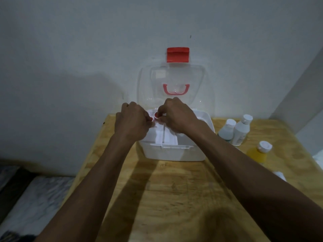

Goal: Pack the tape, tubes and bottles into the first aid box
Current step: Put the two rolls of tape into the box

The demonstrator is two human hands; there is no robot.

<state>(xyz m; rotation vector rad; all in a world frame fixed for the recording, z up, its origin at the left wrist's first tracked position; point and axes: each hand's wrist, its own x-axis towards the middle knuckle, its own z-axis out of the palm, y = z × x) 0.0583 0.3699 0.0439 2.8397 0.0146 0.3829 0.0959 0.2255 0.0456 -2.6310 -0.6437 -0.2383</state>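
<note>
The white first aid box [174, 154] stands open on the wooden table, its clear lid [195, 79] with a red latch and pink handle leaning against the wall. Both hands hover over the box's back left part. My left hand [132, 121] and my right hand [176, 116] pinch a small white and red item [155, 117] between their fingertips; what it is cannot be told. A white tray insert [167, 137] shows inside the box. Two white bottles [241, 130] and a yellow bottle [258, 152] with a white cap stand to the right of the box.
The table [174, 189] butts against a grey wall at the back. Its left edge drops to a patterned floor [35, 198]. Some white things [281, 175] lie at the table's right edge, partly cut off.
</note>
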